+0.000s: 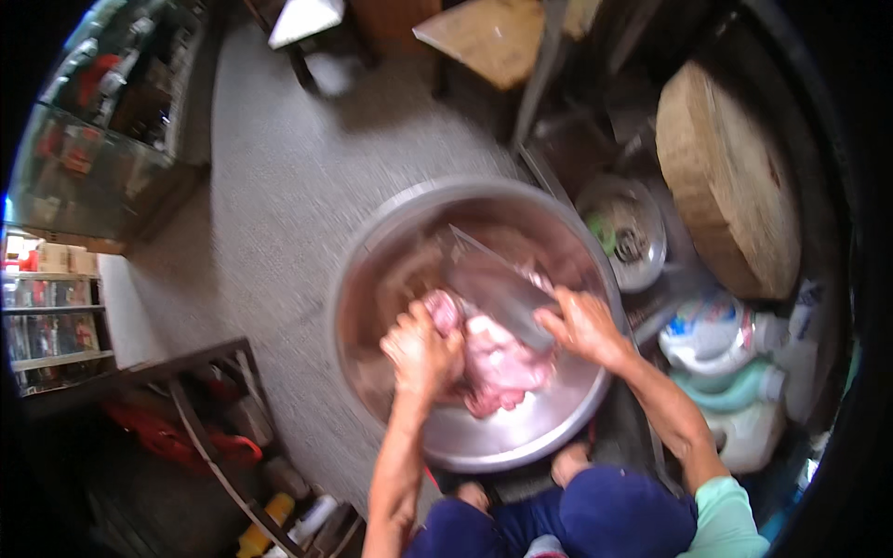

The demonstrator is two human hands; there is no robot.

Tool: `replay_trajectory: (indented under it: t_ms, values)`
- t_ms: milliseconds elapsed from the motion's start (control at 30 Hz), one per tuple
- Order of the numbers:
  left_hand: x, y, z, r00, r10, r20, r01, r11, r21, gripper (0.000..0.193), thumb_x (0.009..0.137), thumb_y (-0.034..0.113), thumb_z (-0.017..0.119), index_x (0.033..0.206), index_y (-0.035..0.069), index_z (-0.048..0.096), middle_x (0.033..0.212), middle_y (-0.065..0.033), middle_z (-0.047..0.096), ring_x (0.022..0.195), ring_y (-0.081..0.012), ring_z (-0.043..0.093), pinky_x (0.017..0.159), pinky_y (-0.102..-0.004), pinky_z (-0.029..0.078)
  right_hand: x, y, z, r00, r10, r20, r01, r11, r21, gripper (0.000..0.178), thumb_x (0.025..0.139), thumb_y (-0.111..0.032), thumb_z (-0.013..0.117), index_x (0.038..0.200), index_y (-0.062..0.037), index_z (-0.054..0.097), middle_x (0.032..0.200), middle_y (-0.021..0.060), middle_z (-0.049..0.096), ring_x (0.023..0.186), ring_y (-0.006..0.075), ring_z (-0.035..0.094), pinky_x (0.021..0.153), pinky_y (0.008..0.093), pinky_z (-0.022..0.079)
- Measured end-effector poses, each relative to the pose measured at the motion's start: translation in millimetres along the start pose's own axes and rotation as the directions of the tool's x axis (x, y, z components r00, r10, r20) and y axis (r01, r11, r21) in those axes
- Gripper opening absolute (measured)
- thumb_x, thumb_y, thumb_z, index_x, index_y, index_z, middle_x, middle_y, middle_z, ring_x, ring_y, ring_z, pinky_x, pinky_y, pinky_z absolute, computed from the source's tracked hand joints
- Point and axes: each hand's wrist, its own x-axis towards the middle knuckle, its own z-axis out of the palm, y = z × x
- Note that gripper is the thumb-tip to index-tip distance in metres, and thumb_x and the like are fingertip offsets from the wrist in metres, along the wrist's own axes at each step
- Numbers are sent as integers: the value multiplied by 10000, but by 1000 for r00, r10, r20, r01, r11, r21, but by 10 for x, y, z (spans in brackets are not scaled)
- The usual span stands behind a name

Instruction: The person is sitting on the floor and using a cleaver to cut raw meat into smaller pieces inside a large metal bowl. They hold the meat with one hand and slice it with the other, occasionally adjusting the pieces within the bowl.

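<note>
A large metal basin [553,418] stands on the floor before my knees, with pale pink raw meat [507,358] lying in it. My left hand [420,352] is closed round a reddish piece of the meat [444,311] at the left of the pile. Over the right side of the basin, my right hand [588,325] grips a cleaver [493,284]. Its broad blade slants up and left above the meat, blurred by motion; the handle is mostly covered by my fingers. Whether the edge touches the meat I cannot tell.
A clear tub [625,232] with something green sits right of the basin. Beyond it leans a thick round wooden chopping block [726,177]. Plastic bottles [712,335] crowd my right side. At left are a glass cabinet [84,167] and a dark-framed rack [209,437].
</note>
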Motion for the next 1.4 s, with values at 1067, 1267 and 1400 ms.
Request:
replay_trajectory:
  t_ms: [1067, 1267, 1400]
  values:
    - [-79, -812, 123, 896, 232, 379, 439, -589, -678, 623, 769, -19, 640, 1385, 16, 551, 1217, -106, 675, 1018, -226, 685, 870, -388, 600, -193, 10, -210, 984, -31, -177, 34, 999, 13, 432, 932, -425, 654, 877, -2, 587, 834, 267, 677, 822, 475, 650, 708, 543, 511]
    - [-238, -850, 249, 896, 171, 409, 407, -683, -606, 661, 754, -125, 550, 1406, -30, 495, 1258, -142, 635, 1106, -256, 656, 1001, -406, 549, -388, -397, -239, 999, -45, 12, 40, 960, 278, 381, 938, -381, 693, 1065, -22, 676, 968, 167, 759, 836, 320, 744, 735, 414, 571]
    - [-229, -573, 60, 887, 51, 458, 403, -568, -717, 423, 817, -10, 661, 1234, -48, 604, 908, -41, 693, 663, -85, 643, 673, -233, 559, -352, -303, -41, 984, -148, 98, 150, 989, -13, 417, 925, -426, 693, 1009, -18, 668, 971, 143, 762, 849, 352, 725, 762, 441, 562]
